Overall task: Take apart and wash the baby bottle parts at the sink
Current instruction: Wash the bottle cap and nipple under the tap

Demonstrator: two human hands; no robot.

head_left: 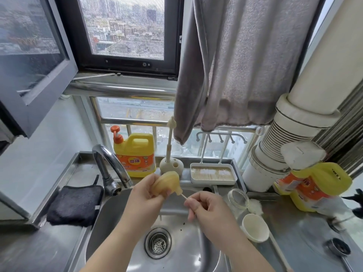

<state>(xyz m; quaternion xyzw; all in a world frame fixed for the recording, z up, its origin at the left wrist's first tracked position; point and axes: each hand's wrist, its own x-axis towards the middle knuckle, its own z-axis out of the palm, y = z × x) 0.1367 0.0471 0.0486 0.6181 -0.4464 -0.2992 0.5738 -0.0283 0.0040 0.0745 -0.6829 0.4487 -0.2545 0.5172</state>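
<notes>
Over the sink (pixel 117 216), the left hand (pixel 144 195) curls its fingers round a yellowish silicone teat (pixel 167 183), holding it above the basin, near the back rim and just right of the tap (pixel 110 163). The teat's tip points right and slightly down, toward the right hand (pixel 204 205). That hand pinches a thin brush stem (pixel 184 196) between thumb and bent fingers; the stem's far end meets the teat's tip, and whether it enters the hole cannot be told. Stem and teat share one long axis, running from upper left to lower right between the two hands, so the coming stroke is judged to run along that line, with the right hand driving and the left steadying. On the table right of the sink lie a glass bottle (pixel 238 199) on its side and a white cap (pixel 255 229), mouth up. At the back edge stands a yellow detergent jug (pixel 135 156); its orange label bears Chinese characters too blurred to read with confidence. A second such jug (pixel 318 185) stands at the right.
</notes>
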